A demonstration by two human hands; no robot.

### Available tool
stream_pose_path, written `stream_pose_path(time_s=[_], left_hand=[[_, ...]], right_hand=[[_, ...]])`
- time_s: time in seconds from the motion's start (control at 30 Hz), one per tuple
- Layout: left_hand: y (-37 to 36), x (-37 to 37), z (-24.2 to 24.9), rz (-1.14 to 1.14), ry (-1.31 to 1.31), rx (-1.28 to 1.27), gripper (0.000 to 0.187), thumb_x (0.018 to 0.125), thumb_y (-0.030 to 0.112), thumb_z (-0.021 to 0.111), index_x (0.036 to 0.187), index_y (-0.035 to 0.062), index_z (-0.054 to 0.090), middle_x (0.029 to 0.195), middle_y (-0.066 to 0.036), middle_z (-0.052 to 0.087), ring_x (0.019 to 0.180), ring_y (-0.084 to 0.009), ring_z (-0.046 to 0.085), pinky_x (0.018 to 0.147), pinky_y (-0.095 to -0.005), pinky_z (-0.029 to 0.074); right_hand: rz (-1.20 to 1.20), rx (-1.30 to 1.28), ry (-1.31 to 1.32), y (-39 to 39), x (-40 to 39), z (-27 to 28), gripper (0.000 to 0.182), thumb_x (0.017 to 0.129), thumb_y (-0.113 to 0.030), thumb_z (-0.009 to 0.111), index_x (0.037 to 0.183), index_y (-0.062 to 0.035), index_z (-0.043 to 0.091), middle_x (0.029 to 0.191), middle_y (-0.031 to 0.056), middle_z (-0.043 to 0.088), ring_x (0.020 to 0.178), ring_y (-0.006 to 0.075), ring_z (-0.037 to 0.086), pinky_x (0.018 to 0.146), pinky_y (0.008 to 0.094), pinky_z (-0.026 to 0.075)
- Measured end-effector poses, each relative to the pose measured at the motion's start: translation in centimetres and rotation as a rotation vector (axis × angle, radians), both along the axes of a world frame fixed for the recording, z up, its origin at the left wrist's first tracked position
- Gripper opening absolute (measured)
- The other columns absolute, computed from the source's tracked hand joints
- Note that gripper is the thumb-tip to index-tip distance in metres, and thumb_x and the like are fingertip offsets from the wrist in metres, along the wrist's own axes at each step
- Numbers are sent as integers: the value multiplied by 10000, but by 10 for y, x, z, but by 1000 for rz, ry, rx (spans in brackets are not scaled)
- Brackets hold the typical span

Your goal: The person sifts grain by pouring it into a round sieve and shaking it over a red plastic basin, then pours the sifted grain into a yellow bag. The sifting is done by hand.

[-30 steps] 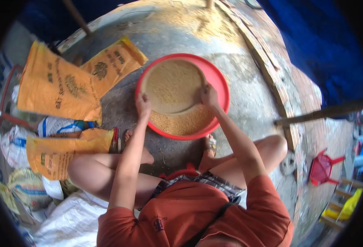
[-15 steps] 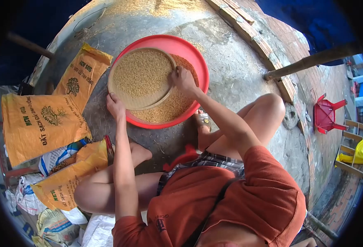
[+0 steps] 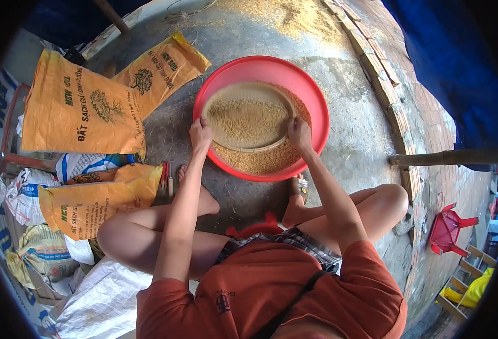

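Observation:
A round shallow sieve [image 3: 249, 94] is held over the red plastic basin [image 3: 318, 101], slightly blurred by motion. Pale grain [image 3: 246, 121] lies across the middle of the sieve, leaving bare mesh at its far side. My left hand [image 3: 201, 133] is closed on the sieve's left rim. On the opposite side, my right hand [image 3: 299, 134] wraps around the right rim. More grain [image 3: 263, 162] covers the basin's floor beneath the sieve, which hides part of it.
Orange printed sacks [image 3: 82, 107] lie on the left, above white sacks [image 3: 99, 305]. Spread grain [image 3: 311, 20] covers the ground at the back. A row of bricks [image 3: 393, 107], a wooden pole [image 3: 446, 158] and an overturned red stool [image 3: 449, 229] are on the right.
My right hand has moved from the sieve's upper right edge to its right rim, level with my left. Grain in the sieve has gathered towards the middle. The camera view has shifted.

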State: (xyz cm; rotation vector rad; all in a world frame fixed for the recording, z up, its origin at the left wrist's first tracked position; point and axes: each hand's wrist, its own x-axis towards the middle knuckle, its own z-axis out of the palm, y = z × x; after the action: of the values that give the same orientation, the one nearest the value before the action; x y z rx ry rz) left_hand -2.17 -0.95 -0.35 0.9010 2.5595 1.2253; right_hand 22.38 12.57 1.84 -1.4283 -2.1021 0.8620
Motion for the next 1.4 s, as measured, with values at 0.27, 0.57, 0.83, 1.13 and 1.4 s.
stream_pose_path(time_s=[0.27,0.57,0.83,1.13,1.4], left_hand=[[5,15,98,12,67,313,291,843,213,369,815,-36,518,703,-246,539,706,-401,528,616,-420,396],[0,17,-2,3,102,207,242,815,162,367,805,-22,523,705,-260,530,707,-409,532,600,-444,397],[5,12,44,12,92,185,267,828,174,374,796,-43,526,705,-249,547,705,-401,537,620,-432,406],[2,9,25,-57,128,328,229,825,159,360,831,-28,493,658,-260,505,661,-413,518,563,-438,386],[-2,6,6,-13,65,57,276,807,179,367,792,-32,545,716,-277,533,725,-422,532,634,-465,412]], right_hand=[[18,208,207,-6,-6,76,181,832,-126,409,897,34,465,646,235,534,593,389,535,540,442,407],[36,157,-2,-3,7,0,186,835,-147,390,872,28,438,653,257,533,637,417,533,572,476,409],[36,235,55,-3,3,37,166,829,-146,407,835,18,436,646,254,533,617,401,535,542,457,409],[28,287,168,-1,-3,19,172,828,-146,405,863,20,435,639,254,534,600,401,539,529,476,398],[58,86,13,-1,5,3,185,805,-154,429,815,28,461,644,254,537,628,397,545,549,460,423]])
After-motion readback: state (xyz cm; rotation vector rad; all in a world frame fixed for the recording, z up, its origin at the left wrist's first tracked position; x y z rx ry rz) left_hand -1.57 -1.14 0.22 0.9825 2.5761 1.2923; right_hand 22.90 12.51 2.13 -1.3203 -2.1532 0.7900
